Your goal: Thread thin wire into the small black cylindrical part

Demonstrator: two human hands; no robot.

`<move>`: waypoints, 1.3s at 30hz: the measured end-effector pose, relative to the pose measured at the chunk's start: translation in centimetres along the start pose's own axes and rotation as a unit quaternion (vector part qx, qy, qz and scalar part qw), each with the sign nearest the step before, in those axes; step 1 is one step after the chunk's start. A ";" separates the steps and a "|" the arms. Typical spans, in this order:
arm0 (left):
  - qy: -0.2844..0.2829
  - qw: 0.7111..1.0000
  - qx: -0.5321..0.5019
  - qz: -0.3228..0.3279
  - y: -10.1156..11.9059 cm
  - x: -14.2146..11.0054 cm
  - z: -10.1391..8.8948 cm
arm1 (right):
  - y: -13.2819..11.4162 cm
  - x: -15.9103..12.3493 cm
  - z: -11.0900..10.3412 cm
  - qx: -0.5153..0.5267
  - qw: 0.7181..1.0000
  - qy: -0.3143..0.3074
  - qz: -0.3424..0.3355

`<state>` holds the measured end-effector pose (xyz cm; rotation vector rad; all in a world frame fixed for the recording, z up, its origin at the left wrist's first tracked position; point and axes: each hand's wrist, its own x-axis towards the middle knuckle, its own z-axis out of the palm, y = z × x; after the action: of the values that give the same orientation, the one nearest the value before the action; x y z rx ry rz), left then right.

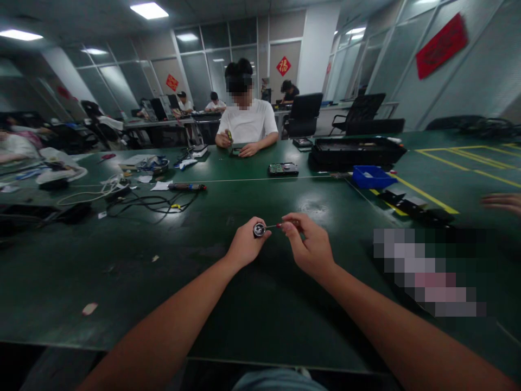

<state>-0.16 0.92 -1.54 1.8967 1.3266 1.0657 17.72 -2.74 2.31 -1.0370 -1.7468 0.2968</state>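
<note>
My left hand (pixel 246 244) is closed around a small round part (pixel 259 230) with a dark rim and a silvery inside; most of its body is hidden by my fingers. In my right hand (pixel 309 247) is a thin screwdriver (pixel 278 225), pinched at its reddish handle. Its shaft points left, and the tip meets or lies just in front of the round part's edge; I cannot tell which. Both hands are above the green tabletop (pixel 260 309).
Across the table a person (pixel 246 122) works with a hand tool. Between us lies a hard drive (pixel 283 169). To the right stand a blue bin (pixel 372 177) and a black tray (pixel 358 153). Cables (pixel 152 203) and a dark electric screwdriver (pixel 187 187) lie left. Another person's hand (pixel 502 201) enters at right.
</note>
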 end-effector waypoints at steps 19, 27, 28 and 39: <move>-0.003 0.997 0.076 0.009 0.9 0.0 -0.5 | -0.4 0.2 -0.4 -0.121 0.992 0.024 -0.008; -0.003 0.997 0.068 0.035 0.6 0.1 -0.5 | -1.0 0.2 -0.6 -0.072 0.994 -0.047 -0.062; -0.001 0.997 0.068 0.039 0.6 0.1 -0.5 | -1.0 0.2 -0.6 -0.063 0.994 -0.059 -0.073; 0.009 0.996 0.080 0.023 0.7 0.0 -0.6 | -0.3 0.0 -0.2 -0.014 0.998 -0.059 -0.017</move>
<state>-0.35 0.72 -0.64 2.0482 1.4222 1.0293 17.71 -2.99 2.57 -1.0265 -1.8771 0.3175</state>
